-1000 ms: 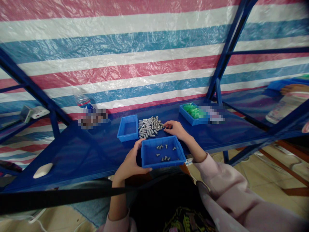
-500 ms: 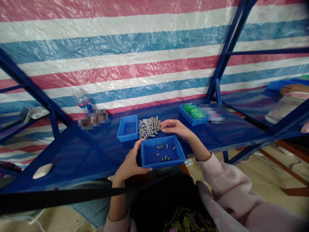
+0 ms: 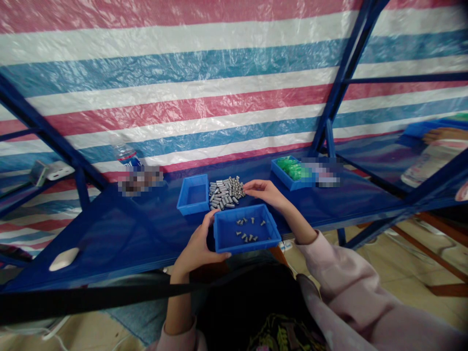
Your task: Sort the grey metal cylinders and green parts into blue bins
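Note:
My left hand (image 3: 195, 246) grips the left end of a blue plastic bin (image 3: 223, 239), thumb along the near side and fingers behind. The bin is held at the table's front edge, and several small screws (image 3: 250, 238) lie scattered in it. Behind it, a heap of metal cylinders (image 3: 221, 192) lies on the table, with more screws (image 3: 237, 184) along its right side. My right hand (image 3: 268, 192) reaches to those screws, thumb and fingertips close together in a pinch; what is between them is too small to make out.
Left of the heap stands another blue bin (image 3: 193, 192). A blue bin of green packets (image 3: 290, 168) sits at the back right. A bottle (image 3: 127, 156) and a white computer mouse (image 3: 64, 259) are on the left. Another person's hand (image 3: 444, 135) shows at far right, beyond the blue frame post (image 3: 338, 83).
The screws in the held bin lie slightly differently, with seemingly one more near the front. Both hands are in almost the same places.

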Available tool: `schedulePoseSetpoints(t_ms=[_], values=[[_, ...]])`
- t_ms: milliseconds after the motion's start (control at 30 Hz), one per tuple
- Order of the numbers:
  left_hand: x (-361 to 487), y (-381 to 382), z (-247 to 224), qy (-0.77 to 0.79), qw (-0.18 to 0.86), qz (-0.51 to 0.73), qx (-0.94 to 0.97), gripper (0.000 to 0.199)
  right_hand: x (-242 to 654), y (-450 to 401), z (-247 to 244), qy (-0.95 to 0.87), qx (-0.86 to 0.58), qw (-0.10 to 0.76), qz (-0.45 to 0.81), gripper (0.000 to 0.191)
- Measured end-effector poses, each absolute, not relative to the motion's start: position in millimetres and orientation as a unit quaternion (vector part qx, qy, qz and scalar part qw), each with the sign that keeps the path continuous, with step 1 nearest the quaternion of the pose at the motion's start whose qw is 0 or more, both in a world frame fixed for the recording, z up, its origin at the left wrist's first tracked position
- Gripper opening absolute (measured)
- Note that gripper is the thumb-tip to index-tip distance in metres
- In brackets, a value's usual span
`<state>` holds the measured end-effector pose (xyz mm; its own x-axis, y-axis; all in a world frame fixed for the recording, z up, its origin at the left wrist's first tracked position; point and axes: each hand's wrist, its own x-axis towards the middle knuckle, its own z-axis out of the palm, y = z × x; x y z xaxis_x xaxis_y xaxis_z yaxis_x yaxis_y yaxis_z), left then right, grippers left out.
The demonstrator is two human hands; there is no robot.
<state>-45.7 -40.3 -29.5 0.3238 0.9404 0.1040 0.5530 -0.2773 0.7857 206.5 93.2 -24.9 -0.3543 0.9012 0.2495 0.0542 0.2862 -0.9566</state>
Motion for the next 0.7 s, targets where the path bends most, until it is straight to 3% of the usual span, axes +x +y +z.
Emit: schedulePoseSetpoints(t_ms=[133, 267, 700], values=[[-45, -41, -29, 0.504, 0.334, 0.293, 0.741, 0.103, 208, 101, -35, -0.741, -0.426, 0.411, 0.318, 0.026], [-46, -41, -29, 0.503, 0.331, 0.293, 0.743, 0.103, 209, 101, -41, -0.789, -0.411, 0.359, 0.283, 0.037], [-46, -41, -30, 0.499, 0.329, 0.296, 0.745, 0.103, 209, 104, -45, -0.797, -0.465, 0.342, 0.177, 0.028]])
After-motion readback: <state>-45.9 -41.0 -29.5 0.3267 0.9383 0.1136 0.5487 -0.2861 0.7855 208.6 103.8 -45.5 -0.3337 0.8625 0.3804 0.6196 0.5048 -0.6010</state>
